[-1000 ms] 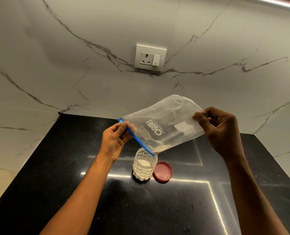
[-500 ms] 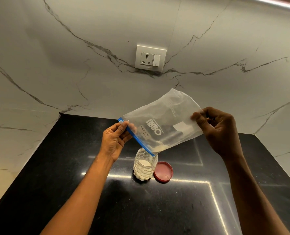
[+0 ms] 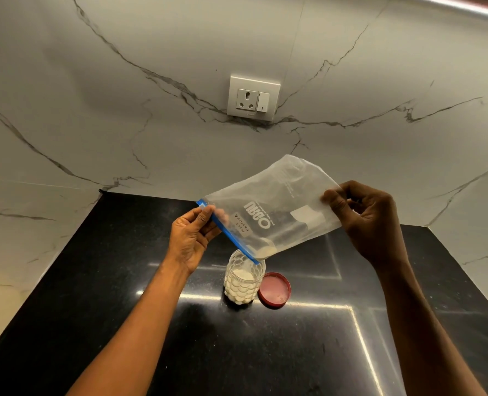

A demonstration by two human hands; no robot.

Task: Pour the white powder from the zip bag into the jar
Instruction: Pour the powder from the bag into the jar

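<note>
A clear zip bag with a blue zip strip hangs tilted in the air, mouth down, over a clear textured jar on the black counter. My left hand pinches the zip end of the bag. My right hand grips the raised bottom end. A small heap of white powder lies in the bag's lowest corner, right above the jar's open mouth. The jar holds white powder to well over half its height.
A red lid lies upside down on the counter, touching the jar's right side. The black counter meets a marble wall with a socket and switch plate at the back. Marble also borders the counter left and right.
My right hand has lifted the bag's bottom end a little higher, tilting the bag steeper. The left hand and the jar have stayed in place.
</note>
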